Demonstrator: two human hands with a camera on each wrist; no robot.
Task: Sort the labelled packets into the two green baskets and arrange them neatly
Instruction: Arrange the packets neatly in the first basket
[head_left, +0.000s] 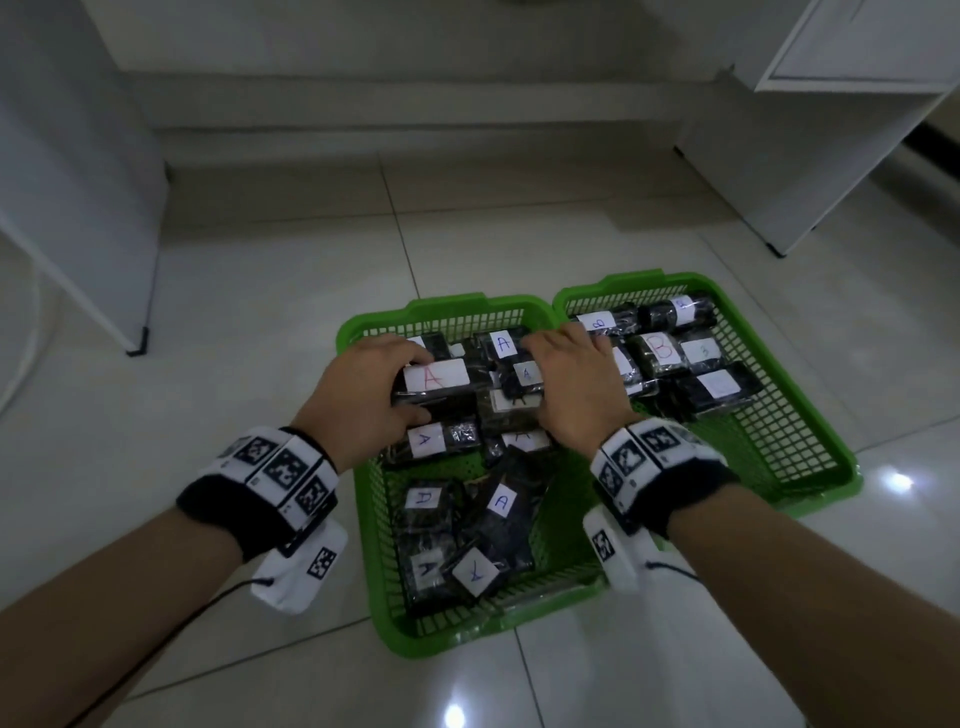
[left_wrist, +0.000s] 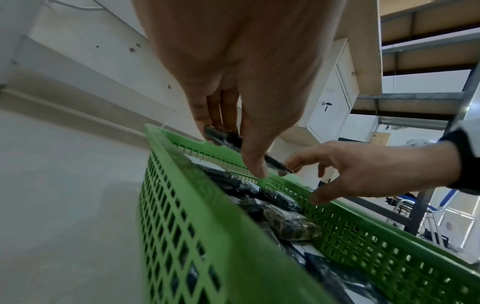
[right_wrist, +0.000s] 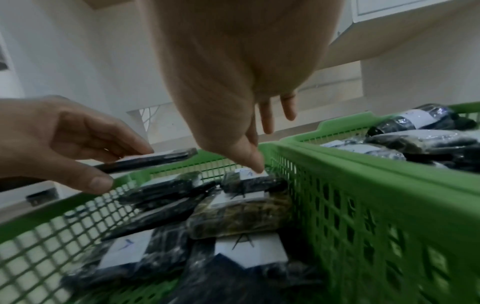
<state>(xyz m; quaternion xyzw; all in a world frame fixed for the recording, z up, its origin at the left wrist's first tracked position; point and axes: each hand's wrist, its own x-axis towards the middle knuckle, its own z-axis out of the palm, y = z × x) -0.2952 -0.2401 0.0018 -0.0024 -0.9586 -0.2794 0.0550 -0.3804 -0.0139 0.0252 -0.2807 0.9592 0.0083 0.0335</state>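
- Packets, dark and plastic-wrapped with white labels, lay in two green baskets set side by side on the tiled floor.
- Left basket (head_left: 363, 525) held packets marked A, lying unevenly, some overlapping.
- Right basket (head_left: 810, 441) held packets marked B, grouped toward its far end.
- Left hand (head_left: 358, 395) gripped one A packet (head_left: 441, 379) above the far part of the left basket, fingers on its far edge, thumb on its near edge; the wrist views showed it raised clear of the packets below.
- Right hand (head_left: 576, 384) hovered over the left basket with fingers loosely spread, grasping nothing; its thumb tip touched the label of a small A packet (right_wrist: 249, 174).
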